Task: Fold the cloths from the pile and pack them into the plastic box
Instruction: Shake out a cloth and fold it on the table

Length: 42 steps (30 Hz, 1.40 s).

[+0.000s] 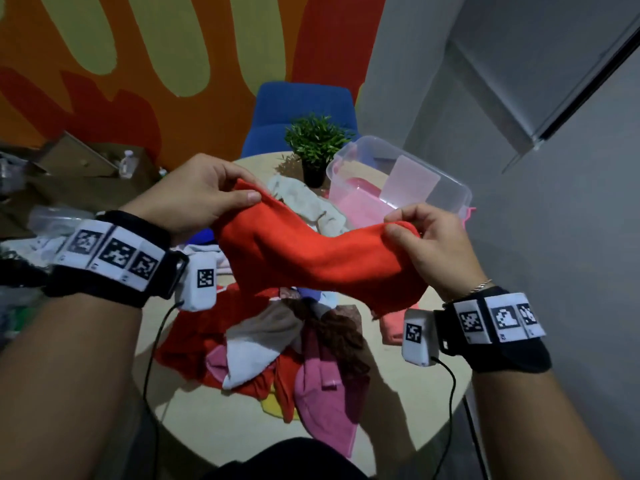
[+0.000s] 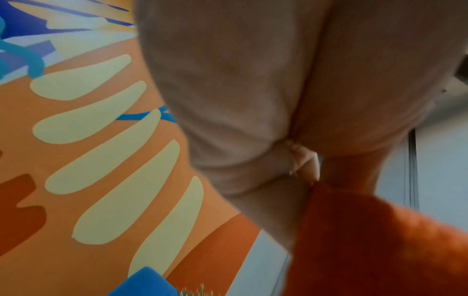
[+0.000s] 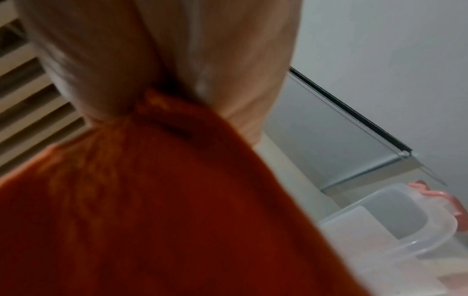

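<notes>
Above the pile [image 1: 277, 344], red cloth [image 1: 311, 258] (edges pinched), left hand [image 1: 194, 195], right hand [image 1: 433, 247]

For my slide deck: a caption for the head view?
Both hands hold a red cloth above the pile, plastic box behind.

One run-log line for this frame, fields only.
stage: unfolded red cloth held up over pile | left hand: pinches one end | right hand: pinches other | plastic box: open, pink cloth inside
</notes>
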Each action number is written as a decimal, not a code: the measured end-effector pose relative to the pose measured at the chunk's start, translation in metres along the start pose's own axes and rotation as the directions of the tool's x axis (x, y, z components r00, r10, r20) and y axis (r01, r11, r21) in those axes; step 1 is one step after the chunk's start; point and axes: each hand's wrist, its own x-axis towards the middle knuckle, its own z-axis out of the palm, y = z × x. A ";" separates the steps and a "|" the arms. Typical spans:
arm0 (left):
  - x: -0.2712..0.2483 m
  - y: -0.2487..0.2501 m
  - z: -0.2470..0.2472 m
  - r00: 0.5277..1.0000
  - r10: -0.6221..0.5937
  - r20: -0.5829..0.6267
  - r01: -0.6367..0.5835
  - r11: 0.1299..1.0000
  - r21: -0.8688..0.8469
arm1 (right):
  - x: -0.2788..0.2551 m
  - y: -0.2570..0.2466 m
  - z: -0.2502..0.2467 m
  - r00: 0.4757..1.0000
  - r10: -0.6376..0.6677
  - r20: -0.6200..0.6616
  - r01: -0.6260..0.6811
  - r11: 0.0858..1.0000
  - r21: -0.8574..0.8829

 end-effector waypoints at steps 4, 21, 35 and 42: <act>-0.007 0.007 -0.014 0.996 -0.009 -0.093 0.006 0.999 -0.033 | -0.004 -0.015 -0.021 0.998 -0.020 0.056 0.016 0.996 0.088; 0.020 -0.139 0.010 0.961 -0.266 0.070 0.203 0.858 0.472 | 0.006 0.121 0.056 0.907 0.201 0.371 0.042 0.833 -0.552; -0.015 -0.164 0.033 0.639 -0.684 0.353 0.192 0.585 0.788 | -0.041 0.148 0.075 0.606 0.499 0.620 -0.068 0.809 -0.584; -0.013 -0.195 0.032 0.869 -0.456 -0.191 0.476 0.667 0.573 | -0.039 0.170 0.086 0.837 0.475 0.270 -0.219 0.744 -0.631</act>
